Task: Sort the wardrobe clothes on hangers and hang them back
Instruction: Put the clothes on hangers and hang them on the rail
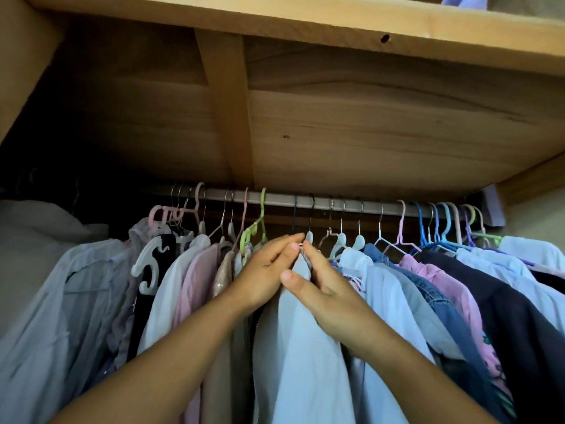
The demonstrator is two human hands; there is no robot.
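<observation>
Both hands at the collar of a pale blue shirt [301, 347] on the wardrobe rail [336, 203].
The shirt hung mid-rail among crowded garments. The left hand [266, 270] and right hand [324, 292] met at its neck, fingers [305, 250] lightly curled, apparently pinching the collar fabric. A green hanger [260, 221] hung just left; a wooden shelf [336, 117] spanned above.

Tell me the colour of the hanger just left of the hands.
Lime green hanger, hooked over the rail; clearest in the head view.
</observation>
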